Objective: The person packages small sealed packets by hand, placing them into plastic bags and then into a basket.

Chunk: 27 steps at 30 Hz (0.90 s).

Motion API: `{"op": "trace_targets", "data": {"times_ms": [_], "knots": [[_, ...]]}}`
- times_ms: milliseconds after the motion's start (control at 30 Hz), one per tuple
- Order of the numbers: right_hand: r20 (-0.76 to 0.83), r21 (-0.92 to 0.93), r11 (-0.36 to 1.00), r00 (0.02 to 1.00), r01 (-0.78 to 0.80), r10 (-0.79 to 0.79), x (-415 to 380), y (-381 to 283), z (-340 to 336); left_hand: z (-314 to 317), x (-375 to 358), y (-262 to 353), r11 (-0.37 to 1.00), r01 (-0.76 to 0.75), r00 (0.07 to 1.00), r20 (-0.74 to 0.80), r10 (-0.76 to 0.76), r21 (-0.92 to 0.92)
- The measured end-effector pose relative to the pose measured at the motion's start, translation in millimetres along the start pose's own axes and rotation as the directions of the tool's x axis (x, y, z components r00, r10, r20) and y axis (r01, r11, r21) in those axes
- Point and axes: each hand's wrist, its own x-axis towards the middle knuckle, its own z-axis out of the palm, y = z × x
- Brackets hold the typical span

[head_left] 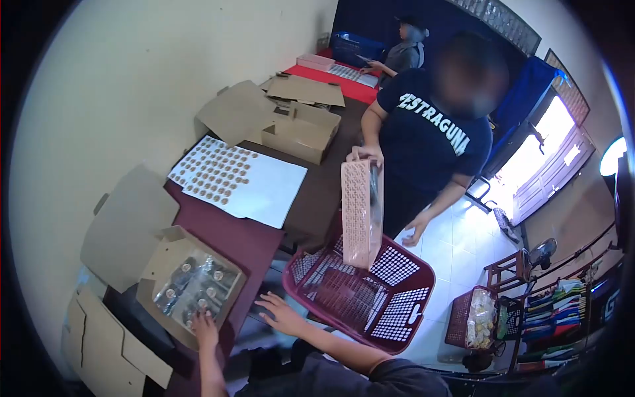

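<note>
An open cardboard box (239, 272) with its lid folded back stands at the table's near edge. Inside lie several clear packages (210, 293) with dark contents and small round stickers; their exact kind is hard to make out. My left hand (206, 329) reaches over the box's near side, fingers stretched out and touching the packages at that end. To the right of the box, my right hand (284, 315) hovers with its fingers spread, holding nothing. It is nearest to the box and to a maroon laundry basket (423, 281).
A co-worker's hand (365, 156) holds a pink plastic basket (356, 212) on its side above the maroon one. Sheets of round stickers (274, 192) and another open cardboard box (304, 135) lie farther along the table. A second person (400, 56) stands at the back.
</note>
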Motion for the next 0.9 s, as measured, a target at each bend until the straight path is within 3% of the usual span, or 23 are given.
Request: {"op": "trace_targets", "data": {"times_ms": [133,167,200,400,533,600,700,800,900], "knots": [[-0.004,0.208,0.977,0.998,-0.054,0.057,-16.7,18.2,-13.5,2.6,-15.9,4.3,0.994,0.034,0.999,-0.004,-0.034,0.1],[-0.015,0.225,0.973,0.999,-0.046,0.051,-22.2,22.4,-14.7,1.2,-21.1,9.8,0.985,0.118,0.993,-0.011,-0.118,0.124],[-0.032,0.224,0.974,0.999,-0.03,0.038,-25.5,30.3,-20.8,5.4,-21.8,20.0,0.972,0.192,0.981,-0.025,-0.191,0.132],[-0.183,0.204,0.969,0.967,-0.141,0.179,-39.4,60.0,-50.2,30.0,-37.0,87.6,0.986,0.169,0.98,-0.107,-0.167,0.013],[-0.193,0.244,0.946,0.946,-0.211,0.261,-54.9,65.2,-63.3,44.9,-66.4,172.9,0.975,-0.208,0.971,-0.104,0.216,0.082],[-0.212,0.286,0.925,0.925,-0.248,0.314,-61.4,69.2,-69.7,52.6,-75.7,205.3,0.901,-0.426,0.905,0.05,0.423,0.08],[-0.32,0.201,0.937,0.884,-0.287,0.34,-74.4,78.0,-76.3,77.1,-80.5,221.2,0.752,-0.634,0.706,0.265,0.657,-0.178],[-0.407,0.104,0.913,0.821,-0.395,0.402,-93.4,89.8,-76.8,101.2,-78.2,228.1,0.63,-0.73,0.494,0.431,0.755,-0.267],[-0.526,0.141,0.854,0.693,-0.501,0.494,-118.2,101.7,-73.1,111.7,-72.1,249.3,0.542,-0.786,0.323,0.55,0.77,-0.297]]}}
